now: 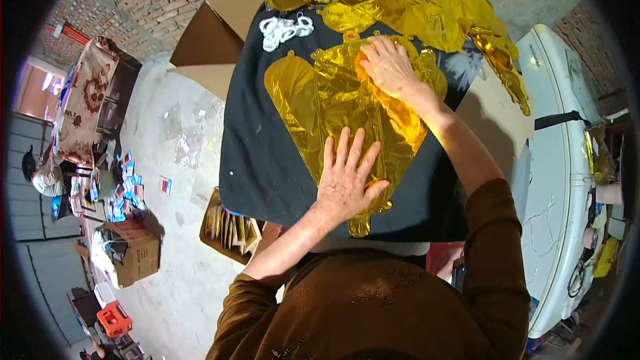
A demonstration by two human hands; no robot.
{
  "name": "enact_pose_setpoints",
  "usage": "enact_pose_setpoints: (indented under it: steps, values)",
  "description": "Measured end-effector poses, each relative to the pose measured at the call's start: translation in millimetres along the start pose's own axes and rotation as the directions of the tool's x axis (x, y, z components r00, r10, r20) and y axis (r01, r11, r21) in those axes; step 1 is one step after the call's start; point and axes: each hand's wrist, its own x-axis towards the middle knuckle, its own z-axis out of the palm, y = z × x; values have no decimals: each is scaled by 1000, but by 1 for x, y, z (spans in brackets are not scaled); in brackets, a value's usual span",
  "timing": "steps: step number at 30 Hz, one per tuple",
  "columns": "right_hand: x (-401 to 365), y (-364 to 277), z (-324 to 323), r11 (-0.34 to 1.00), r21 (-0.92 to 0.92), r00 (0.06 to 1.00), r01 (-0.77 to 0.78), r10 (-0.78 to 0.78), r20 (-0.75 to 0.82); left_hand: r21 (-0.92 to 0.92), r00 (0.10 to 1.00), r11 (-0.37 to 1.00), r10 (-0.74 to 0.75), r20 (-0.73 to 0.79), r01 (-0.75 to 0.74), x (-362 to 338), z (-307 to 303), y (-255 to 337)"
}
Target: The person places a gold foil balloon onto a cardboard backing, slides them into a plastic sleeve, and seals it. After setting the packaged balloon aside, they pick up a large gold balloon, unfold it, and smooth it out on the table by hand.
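A flat gold foil balloon [293, 97] lies spread on a table covered with black cloth [250, 167]. Its lower end tapers to a small tab near the table's front edge. My left hand [345, 180] rests on the lower part of the foil, fingers spread. Higher up, my right hand [390, 70] lies on the creased upper right part, its fingers stretched out and pointing up and left. A heap of more gold foil balloons [427, 10] covers the far end of the table. To the left of that heap sits a bundle of white ribbon [287, 30].
Left of the table stand an open cardboard box [207, 40] and a box of flat packets [230, 230]. A white chest-like appliance [560, 227] is close on the right. Farther left are a brown carton [137, 253], a red crate [115, 320] and a person [48, 177].
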Motion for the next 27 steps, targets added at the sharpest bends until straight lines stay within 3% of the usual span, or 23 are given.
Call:
enact_pose_setpoints:
  steps: [3, 4, 5, 7, 13, 16, 19, 20, 23, 27]
  values:
    - [10, -12, 23, 994, -2, 980, 111, -110, -168, -1, 1000, 1000, 3, -8, -3, -1, -1, 1]
    - [10, -20, 23, 993, -35, 989, 114, -117, -87, -5, 1000, 1000, 5, -15, -5, 0, -1, 1]
    - [10, -19, 18, 984, 3, 978, 178, -177, -111, -5, 1000, 1000, 5, -11, -5, 0, -2, 1]
    - [30, -10, 0, 991, 76, 993, 108, -112, 42, -4, 1000, 1000, 4, 2, -4, 0, -3, 1]
    - [95, 57, 6, 963, -165, 949, -215, 166, -268, -36, 1000, 999, -1, 27, 2, 2, -10, 2]
    - [119, 86, 19, 919, -230, 947, -320, 320, -40, -44, 999, 999, -3, 42, 5, 3, -10, 2]
    - [134, 89, 16, 939, -327, 988, -110, 141, 70, -50, 997, 999, -13, 71, 17, 3, -8, 2]
    - [134, 90, 14, 949, -312, 999, -45, 37, -32, -68, 997, 998, -14, 75, 20, 2, -7, 1]
    - [150, 90, -11, 944, -291, 988, -155, 140, -72, -157, 999, 987, -26, -43, 19, 3, -12, 1]
    - [167, 96, -70, 956, -79, 939, -283, 259, -226, -234, 987, 971, -77, -141, 42, 7, -50, -1]
